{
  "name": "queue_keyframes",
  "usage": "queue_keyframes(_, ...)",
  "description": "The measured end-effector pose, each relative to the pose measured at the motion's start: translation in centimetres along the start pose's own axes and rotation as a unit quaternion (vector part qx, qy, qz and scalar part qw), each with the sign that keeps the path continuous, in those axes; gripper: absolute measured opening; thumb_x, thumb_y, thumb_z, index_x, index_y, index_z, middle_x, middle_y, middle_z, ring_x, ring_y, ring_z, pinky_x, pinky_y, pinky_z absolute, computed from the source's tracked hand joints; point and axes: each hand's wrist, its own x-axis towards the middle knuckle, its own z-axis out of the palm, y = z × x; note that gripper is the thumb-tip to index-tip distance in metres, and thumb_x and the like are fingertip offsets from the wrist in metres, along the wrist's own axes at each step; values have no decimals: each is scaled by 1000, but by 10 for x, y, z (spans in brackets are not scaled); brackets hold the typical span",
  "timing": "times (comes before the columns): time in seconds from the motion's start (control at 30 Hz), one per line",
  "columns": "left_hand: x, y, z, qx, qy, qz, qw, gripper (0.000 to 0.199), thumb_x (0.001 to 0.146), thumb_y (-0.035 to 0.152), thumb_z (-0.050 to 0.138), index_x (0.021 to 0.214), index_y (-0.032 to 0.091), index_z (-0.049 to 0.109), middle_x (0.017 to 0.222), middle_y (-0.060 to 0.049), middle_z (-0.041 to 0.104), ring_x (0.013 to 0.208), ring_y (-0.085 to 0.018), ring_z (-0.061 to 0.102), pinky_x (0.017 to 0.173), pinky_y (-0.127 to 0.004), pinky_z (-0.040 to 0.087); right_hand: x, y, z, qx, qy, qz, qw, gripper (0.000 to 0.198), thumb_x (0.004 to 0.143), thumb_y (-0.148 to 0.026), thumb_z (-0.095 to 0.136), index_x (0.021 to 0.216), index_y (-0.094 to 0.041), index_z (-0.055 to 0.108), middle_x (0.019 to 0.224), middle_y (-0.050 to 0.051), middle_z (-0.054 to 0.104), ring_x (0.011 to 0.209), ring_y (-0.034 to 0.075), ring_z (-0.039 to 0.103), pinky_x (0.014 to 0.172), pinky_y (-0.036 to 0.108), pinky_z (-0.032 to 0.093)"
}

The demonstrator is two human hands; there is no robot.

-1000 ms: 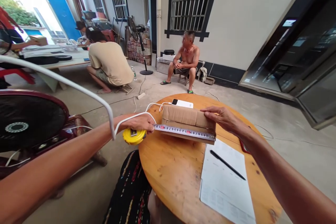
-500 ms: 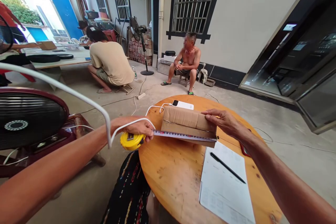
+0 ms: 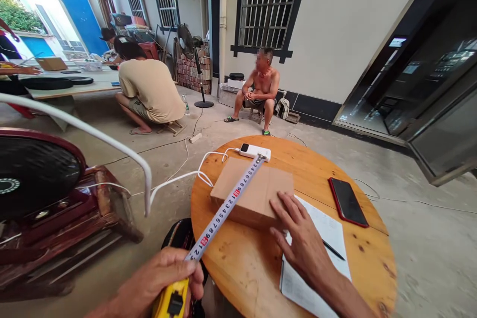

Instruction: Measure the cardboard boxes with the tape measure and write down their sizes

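Observation:
My left hand (image 3: 167,276) is closed around a yellow tape measure (image 3: 172,299) near the front edge of the table. Its white blade (image 3: 223,211) runs out slantwise over a brown cardboard box (image 3: 257,186), and the metal hook at its end is by a white power bank (image 3: 257,151). The box lies flat on the round wooden table (image 3: 238,271). My right hand (image 3: 300,233) rests with spread fingers on the box's right front corner. Under that wrist are white paper sheets (image 3: 328,223) and a black pen (image 3: 333,249), partly covered.
A red-edged phone (image 3: 348,200) lies at the table's right. White cables (image 3: 175,177) run from the power bank to the left. A fan (image 3: 37,179) stands at the left. Two people (image 3: 151,82) sit beyond the table, one on a low stool, another by the wall (image 3: 263,82).
The box has gone from tilted up to lying flat. My left hand came nearer with the tape measure, whose blade now crosses the box diagonally. My right hand moved down onto the box's near corner.

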Motion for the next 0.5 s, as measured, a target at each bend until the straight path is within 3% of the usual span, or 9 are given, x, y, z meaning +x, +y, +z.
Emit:
queue_keyframes(0.17,-9,-6,17,-56,101,-32,993,32,67,49,68,75,17,64,70,-5,70,55,-16,59,54,-25,45,-17,-25,16,-42,40,-19,998,45,85,-15,49,130,-17,49,140,12,41,128,29,36,99,48,43)
queue_keyframes(0.5,-5,-15,26,-54,111,-27,992,34,66,51,68,71,18,64,65,-6,69,52,-15,57,52,-24,40,-33,-43,37,-71,138,-24,988,62,81,-1,41,138,-23,38,137,13,46,130,31,37,85,46,48)
